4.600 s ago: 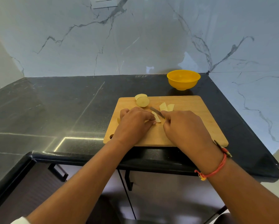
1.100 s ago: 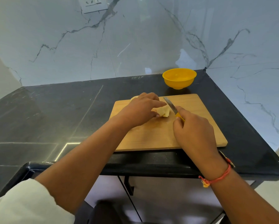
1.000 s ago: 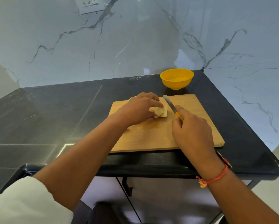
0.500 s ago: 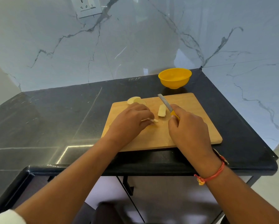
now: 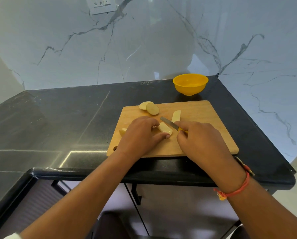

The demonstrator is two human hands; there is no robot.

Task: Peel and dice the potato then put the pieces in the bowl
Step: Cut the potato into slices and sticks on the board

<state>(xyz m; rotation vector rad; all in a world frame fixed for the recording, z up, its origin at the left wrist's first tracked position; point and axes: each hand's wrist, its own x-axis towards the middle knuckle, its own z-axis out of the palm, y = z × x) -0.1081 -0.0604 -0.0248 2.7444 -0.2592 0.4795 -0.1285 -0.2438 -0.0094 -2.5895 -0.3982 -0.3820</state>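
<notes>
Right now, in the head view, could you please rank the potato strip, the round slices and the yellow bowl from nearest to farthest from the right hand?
1. Potato strip, just beyond the right hand.
2. Round slices, board's far-left corner.
3. Yellow bowl, on the counter behind the board.

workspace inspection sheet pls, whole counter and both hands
surface: black counter, wooden cutting board at its right end
job's things: potato slice under cut; two round slices and a strip farther back; yellow bowl beyond the board, no pieces seen in it
clutter: nothing seen
grippers: left hand pins the slice; right hand holds the knife
cables: nothing seen
surroundings: marble wall, wall socket
</notes>
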